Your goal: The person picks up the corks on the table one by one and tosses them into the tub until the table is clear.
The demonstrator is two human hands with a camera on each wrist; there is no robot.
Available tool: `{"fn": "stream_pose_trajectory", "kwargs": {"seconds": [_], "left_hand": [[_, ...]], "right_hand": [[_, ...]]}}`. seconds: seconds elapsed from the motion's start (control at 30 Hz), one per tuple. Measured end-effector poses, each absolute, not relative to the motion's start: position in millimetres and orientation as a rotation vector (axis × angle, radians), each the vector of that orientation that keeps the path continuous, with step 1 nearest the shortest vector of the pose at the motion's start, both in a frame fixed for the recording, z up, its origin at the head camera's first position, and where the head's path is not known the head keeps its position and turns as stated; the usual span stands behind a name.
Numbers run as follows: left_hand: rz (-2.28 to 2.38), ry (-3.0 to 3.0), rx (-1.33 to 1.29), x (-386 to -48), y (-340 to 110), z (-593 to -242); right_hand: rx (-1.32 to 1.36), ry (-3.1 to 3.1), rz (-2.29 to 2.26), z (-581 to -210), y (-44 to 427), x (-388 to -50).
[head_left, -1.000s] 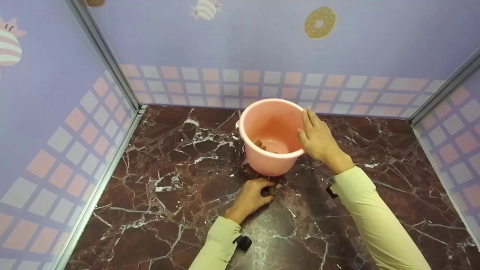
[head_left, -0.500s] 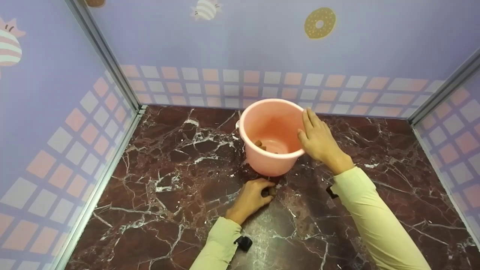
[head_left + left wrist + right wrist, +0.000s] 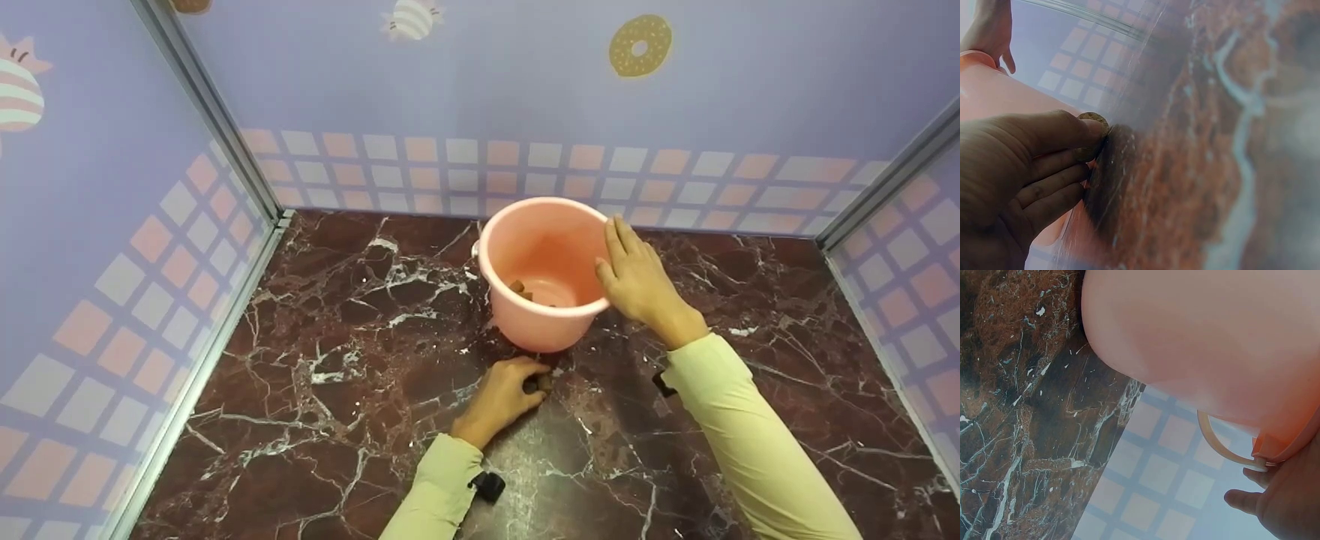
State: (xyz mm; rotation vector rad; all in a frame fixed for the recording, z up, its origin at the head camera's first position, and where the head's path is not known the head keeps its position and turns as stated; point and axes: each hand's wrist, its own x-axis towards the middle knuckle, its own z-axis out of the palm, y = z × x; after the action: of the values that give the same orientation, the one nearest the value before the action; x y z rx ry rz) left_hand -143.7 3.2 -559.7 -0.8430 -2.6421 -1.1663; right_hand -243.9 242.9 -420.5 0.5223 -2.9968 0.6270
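A pink bucket (image 3: 541, 330) stands upright near the back wall, with several small brown pieces (image 3: 519, 291) on its floor. Just in front of its base, my left hand (image 3: 501, 397) is low over the tabletop, pinching a small brown piece (image 3: 1093, 119) between thumb and fingers. In the left wrist view the piece has a rounded, speckled edge; most of it is covered by the fingers. My right hand (image 3: 637, 283) rests on the bucket's right rim, fingers extended along it. The right wrist view shows the bucket's pale handle (image 3: 1216, 443) beside this hand.
The bucket stands on a dark red marbled tabletop (image 3: 360, 450) with white veins. Patterned panels, including the back wall (image 3: 480, 82), close in the rear and both sides, joined by metal strips (image 3: 217, 112). A black strap device (image 3: 487, 487) is on the left wrist.
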Motion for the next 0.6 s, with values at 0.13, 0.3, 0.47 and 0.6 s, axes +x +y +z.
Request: {"fn": "stream_pose_trajectory", "kwargs": {"seconds": [0.13,0.3,0.47,0.6], "left_hand": [[-1.16,-2.622,-0.856,-144.0,3.0,-559.2],[-1.149,-2.601,-0.86,-144.4,2.7,-558.6],[-1.164,-2.6,-0.846,-144.4,2.0,-556.6],[-1.169,-2.599,-0.836,-143.6,1.5,-552.8]], "right_hand": [[0.529,-2.991,0.627,-420.1,242.9,-243.8],[0.534,-2.989,0.631,-420.3,242.8,-244.1],[0.534,-2.988,0.625,-421.2,243.4,-244.9],[0.532,-2.991,0.626,-421.7,243.7,-245.2]]}}
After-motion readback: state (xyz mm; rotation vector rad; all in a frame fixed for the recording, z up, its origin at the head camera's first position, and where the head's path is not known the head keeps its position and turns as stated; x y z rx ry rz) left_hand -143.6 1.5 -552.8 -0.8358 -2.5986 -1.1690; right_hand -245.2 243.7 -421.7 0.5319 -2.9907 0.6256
